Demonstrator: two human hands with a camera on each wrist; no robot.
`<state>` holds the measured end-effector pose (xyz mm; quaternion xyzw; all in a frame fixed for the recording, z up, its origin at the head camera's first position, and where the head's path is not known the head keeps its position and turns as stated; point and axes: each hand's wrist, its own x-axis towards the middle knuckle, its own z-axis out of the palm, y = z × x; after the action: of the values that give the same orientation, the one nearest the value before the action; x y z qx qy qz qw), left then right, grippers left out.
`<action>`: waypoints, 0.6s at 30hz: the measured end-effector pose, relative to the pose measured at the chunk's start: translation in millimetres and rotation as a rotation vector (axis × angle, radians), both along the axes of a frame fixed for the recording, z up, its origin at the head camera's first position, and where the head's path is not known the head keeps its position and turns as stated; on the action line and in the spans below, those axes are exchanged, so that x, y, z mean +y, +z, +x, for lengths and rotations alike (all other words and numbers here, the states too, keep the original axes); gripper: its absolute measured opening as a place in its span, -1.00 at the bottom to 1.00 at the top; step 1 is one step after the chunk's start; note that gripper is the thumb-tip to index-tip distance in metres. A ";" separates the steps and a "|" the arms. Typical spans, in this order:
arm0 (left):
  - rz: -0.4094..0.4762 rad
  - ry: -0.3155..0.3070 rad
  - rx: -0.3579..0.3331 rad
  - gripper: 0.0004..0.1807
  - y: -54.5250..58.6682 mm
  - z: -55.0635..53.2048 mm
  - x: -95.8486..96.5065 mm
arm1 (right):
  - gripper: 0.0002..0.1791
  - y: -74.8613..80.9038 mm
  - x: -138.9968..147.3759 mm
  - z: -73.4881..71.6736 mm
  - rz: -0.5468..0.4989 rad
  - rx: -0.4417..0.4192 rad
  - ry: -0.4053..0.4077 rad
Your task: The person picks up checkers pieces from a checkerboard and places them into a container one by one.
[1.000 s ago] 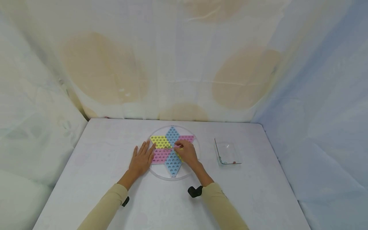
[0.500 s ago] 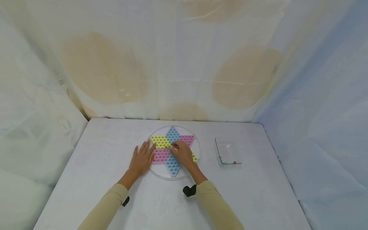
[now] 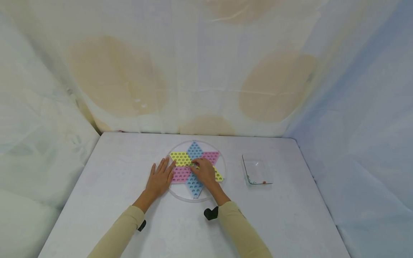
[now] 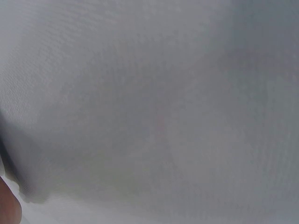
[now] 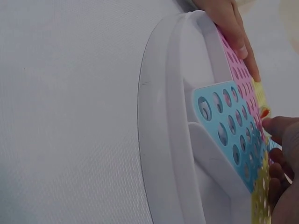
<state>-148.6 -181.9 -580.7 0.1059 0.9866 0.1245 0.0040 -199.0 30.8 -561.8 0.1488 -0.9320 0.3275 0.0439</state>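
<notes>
A round Chinese checkers board (image 3: 195, 186) lies on the table, its star made of blue, pink and yellow points full of holes. My left hand (image 3: 158, 182) rests with spread, straight fingers on the board's left edge. Thumb and forefinger of my right hand (image 3: 205, 172) pinch a small marble (image 3: 191, 165) down at the star's middle, mostly hidden by the fingertips. Just left of it, another marble (image 3: 187, 165) sits in a hole. In the right wrist view, an orange-red marble (image 5: 265, 112) shows beside the thumb. The left wrist view shows mostly blurred white cloth.
To the right of the board stands a clear rectangular container (image 3: 257, 170) with a few small marbles along its near side. White cloth covers the table (image 3: 290, 215). Patterned curtains (image 3: 206, 71) hang behind and on both sides.
My right hand has moved left and slightly down to the star's middle, uncovering part of the pink and yellow points on the right. The left hand has stayed in place.
</notes>
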 end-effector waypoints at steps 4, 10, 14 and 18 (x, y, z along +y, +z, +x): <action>-0.005 0.003 -0.001 -0.39 -0.7 0.0 0.3 | -0.77 0.4 -0.1 0.9 -0.001 0.007 0.001; -0.007 0.001 0.005 -0.39 -3.1 -0.9 -0.1 | -0.78 1.2 -1.0 2.0 -0.015 0.002 -0.006; -0.019 -0.004 0.014 -0.39 -3.2 -0.9 -0.9 | -0.78 1.0 -1.4 2.3 -0.014 0.001 -0.008; -0.020 -0.003 0.008 -0.39 -3.0 -0.7 -0.9 | -0.78 0.7 -0.9 2.3 -0.014 -0.003 -0.007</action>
<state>-149.3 -182.8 -583.7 0.1076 0.9876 0.1144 0.0015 -196.6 30.0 -561.0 0.1447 -0.9303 0.3341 0.0446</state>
